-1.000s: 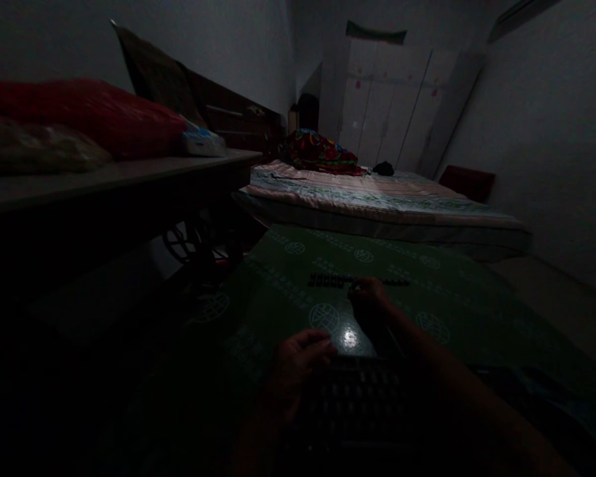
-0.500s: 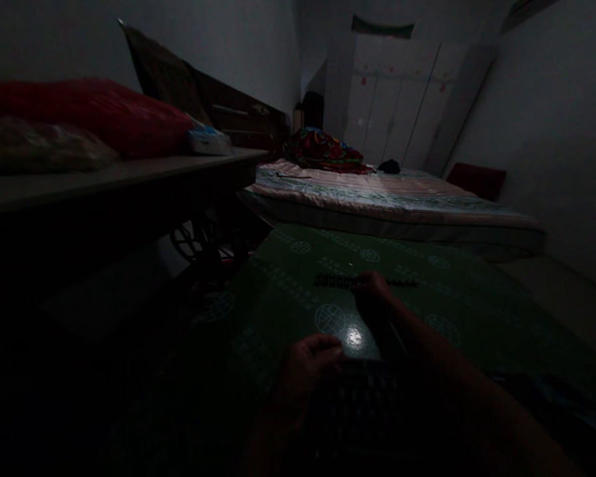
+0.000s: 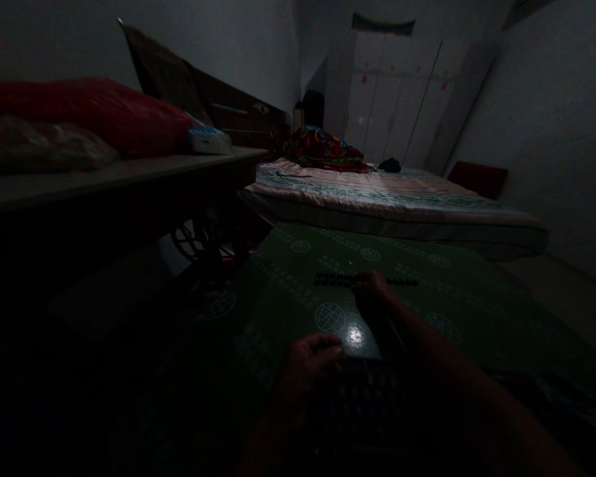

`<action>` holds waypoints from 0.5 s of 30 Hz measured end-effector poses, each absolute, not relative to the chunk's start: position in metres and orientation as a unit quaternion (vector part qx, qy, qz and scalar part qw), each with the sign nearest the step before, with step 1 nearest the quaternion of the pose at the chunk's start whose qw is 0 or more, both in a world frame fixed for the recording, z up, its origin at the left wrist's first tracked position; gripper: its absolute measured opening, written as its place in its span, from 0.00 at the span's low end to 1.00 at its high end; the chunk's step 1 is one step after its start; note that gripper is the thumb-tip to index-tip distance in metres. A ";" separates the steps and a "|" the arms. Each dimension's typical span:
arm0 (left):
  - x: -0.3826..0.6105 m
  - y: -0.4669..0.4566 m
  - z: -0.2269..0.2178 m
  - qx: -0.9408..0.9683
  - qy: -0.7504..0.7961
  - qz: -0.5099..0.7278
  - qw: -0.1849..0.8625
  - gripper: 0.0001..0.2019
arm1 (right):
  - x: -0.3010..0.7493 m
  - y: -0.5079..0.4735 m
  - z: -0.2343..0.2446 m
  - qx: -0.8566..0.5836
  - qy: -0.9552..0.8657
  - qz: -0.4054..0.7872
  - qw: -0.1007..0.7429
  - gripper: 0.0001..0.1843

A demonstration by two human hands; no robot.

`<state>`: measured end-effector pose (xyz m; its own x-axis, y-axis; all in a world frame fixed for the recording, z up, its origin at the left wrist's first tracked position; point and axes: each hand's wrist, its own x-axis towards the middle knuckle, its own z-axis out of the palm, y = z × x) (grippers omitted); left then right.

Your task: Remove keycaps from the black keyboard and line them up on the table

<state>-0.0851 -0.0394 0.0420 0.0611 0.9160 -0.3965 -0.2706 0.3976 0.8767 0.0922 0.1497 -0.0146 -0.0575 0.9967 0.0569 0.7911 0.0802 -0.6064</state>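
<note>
In the dim light a dark keyboard (image 3: pixel 365 397) lies on the green board close to me, much of it lost in shadow. At its upper left corner is my left hand (image 3: pixel 305 364), thumb and forefinger closed together by the edge. Farther out, small dark keycaps (image 3: pixel 330 279) stand in rows on the board, and more keycaps (image 3: pixel 402 282) continue to the right. My right hand (image 3: pixel 372 288) reaches over the keyboard to these rows. Its fingertips are pinched at a keycap there, partly hidden by the fingers.
The printed green board (image 3: pixel 288 285) ends at a bed (image 3: pixel 407 199) with a patterned blanket (image 3: pixel 322 149). On the left a tabletop (image 3: pixel 179 169) carries a red bag (image 3: pixel 109 116) and a tissue pack (image 3: pixel 209 140). Dark cloth (image 3: pixel 551 397) lies at lower right.
</note>
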 end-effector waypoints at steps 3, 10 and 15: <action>-0.086 -0.038 0.040 0.317 0.511 0.447 0.662 0.12 | 0.092 0.149 -0.014 -0.644 -0.694 0.213 0.240 0.13; -0.087 -0.038 0.039 0.320 0.510 0.450 0.659 0.11 | 0.091 0.148 -0.012 -0.643 -0.693 0.214 0.246 0.12; -0.086 -0.039 0.041 0.316 0.513 0.450 0.659 0.12 | 0.091 0.146 -0.012 -0.640 -0.691 0.219 0.256 0.11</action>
